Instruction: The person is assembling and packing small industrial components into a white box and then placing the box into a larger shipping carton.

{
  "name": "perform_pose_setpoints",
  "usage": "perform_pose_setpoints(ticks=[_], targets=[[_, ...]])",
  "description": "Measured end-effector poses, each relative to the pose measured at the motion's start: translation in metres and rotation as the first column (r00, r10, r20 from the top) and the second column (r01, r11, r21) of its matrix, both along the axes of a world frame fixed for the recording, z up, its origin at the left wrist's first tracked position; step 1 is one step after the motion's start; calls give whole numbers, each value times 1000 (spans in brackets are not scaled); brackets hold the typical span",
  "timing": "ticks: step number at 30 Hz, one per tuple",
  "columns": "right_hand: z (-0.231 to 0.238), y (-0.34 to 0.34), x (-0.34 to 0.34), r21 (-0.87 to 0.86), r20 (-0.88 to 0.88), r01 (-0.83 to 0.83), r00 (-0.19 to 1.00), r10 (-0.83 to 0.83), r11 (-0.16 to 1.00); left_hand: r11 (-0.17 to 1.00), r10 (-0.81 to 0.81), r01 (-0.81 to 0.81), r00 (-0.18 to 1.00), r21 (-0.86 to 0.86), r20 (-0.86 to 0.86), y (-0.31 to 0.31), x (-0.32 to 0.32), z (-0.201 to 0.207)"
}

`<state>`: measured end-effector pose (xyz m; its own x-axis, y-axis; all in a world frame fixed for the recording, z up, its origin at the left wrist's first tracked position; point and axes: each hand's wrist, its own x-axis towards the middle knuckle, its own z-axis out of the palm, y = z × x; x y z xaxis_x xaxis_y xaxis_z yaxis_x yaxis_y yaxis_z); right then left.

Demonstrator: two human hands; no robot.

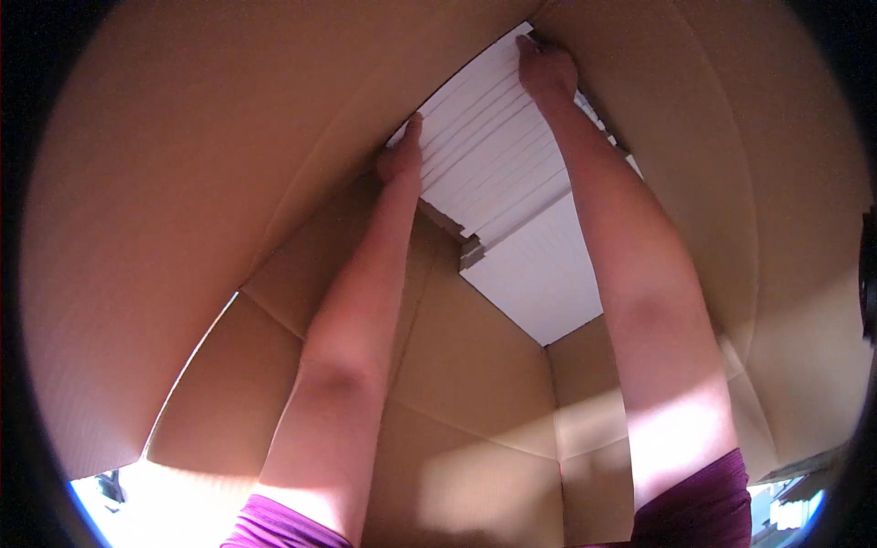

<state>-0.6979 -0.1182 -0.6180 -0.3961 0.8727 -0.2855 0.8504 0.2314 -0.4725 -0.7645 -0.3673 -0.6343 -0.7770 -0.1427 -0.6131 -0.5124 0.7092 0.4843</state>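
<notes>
I look down into a deep brown cardboard box [155, 228]. Both bare forearms reach far into it. At its bottom stands a row of white flat packages [489, 151] on edge, packed side by side, with one larger white panel [544, 283] nearest me. My left hand [402, 155] presses against the left end of the row, fingers closed along its edge. At the far top corner of the row my right hand [546, 68] grips the packages. The fingertips of both hands are partly hidden behind the white edges.
Brown box walls and flaps [475, 384] surround the arms on all sides. Sunlight falls on the near flap [493, 493] and on my right forearm. Purple sleeves [694, 502] show at the lower edge. A bright strip outside the box shows at the bottom corners.
</notes>
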Motion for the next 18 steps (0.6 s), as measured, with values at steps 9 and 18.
perform_pose_setpoints(ticks=[9,18], targets=[[71,-71,190,-105,-92,88,991,-98,991,999,-15,14,998,-34,-54,-43,-10,-2],[47,-81,280,-481,387,63,910,148,874,994,109,-108,990,18,-91,-47,38,-19]])
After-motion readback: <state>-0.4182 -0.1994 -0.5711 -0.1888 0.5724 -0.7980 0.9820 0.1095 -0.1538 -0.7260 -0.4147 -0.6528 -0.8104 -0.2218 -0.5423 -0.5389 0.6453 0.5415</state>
